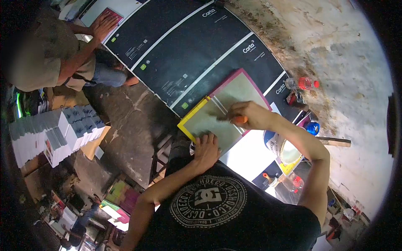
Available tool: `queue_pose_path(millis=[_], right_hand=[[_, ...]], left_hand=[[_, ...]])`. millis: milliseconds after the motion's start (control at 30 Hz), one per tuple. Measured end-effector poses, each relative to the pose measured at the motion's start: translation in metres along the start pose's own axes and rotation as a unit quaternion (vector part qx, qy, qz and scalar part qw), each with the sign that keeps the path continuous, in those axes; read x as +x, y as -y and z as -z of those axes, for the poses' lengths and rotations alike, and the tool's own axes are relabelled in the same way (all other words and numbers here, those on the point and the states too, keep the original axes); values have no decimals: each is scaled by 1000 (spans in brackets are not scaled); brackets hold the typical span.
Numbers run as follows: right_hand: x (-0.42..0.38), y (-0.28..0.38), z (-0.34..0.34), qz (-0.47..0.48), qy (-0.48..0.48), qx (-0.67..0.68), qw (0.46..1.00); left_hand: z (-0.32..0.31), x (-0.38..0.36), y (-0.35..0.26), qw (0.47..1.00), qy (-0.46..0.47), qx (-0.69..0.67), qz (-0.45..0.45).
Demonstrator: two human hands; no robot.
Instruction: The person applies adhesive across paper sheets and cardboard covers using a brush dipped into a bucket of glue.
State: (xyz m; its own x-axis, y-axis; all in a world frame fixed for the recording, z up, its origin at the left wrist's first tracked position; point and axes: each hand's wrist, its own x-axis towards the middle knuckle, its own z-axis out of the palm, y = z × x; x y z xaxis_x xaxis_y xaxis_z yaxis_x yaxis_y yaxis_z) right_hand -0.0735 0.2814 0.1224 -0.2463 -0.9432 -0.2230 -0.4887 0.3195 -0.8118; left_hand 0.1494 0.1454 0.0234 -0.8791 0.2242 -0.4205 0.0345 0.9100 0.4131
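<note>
In front of me lies an opened-out book cover (245, 90), grey inside, with maroon edging on one part and yellow edging on the other. Two pale strips run across its middle. My right hand (253, 115) is closed around a brush (240, 119) with an orange handle, whose blurred bristles are at the grey surface beside the strips. My left hand (206, 150) lies flat with fingers stretched at the cover's near yellow edge. Under the cover, a bright white sheet (251, 152) shows on the near right.
Black "Carta" panels (201, 54) top the table. A white bucket (289, 150), another brush (268, 179) and a red-capped bottle (307, 83) stand along the right, near the wall. A co-worker's hand (104, 26) rests on a maroon piece. Paper stacks (63, 134) are at left.
</note>
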Motion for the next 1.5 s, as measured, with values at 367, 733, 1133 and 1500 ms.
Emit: queue_pose_path(millis=[367, 733, 1133, 1500], right_hand=[[94, -71, 46, 137, -142, -218, 956], [56, -101, 5, 79, -72, -169, 980], [0, -94, 16, 5, -30, -109, 994], [-9, -128, 98, 30, -179, -113, 977]], left_hand=[[-2, 1, 3, 1000, 17, 7, 8], [-11, 0, 4, 1000, 4, -5, 8], [4, 5, 4, 999, 30, -35, 9], [1, 2, 4, 999, 43, -1, 4]])
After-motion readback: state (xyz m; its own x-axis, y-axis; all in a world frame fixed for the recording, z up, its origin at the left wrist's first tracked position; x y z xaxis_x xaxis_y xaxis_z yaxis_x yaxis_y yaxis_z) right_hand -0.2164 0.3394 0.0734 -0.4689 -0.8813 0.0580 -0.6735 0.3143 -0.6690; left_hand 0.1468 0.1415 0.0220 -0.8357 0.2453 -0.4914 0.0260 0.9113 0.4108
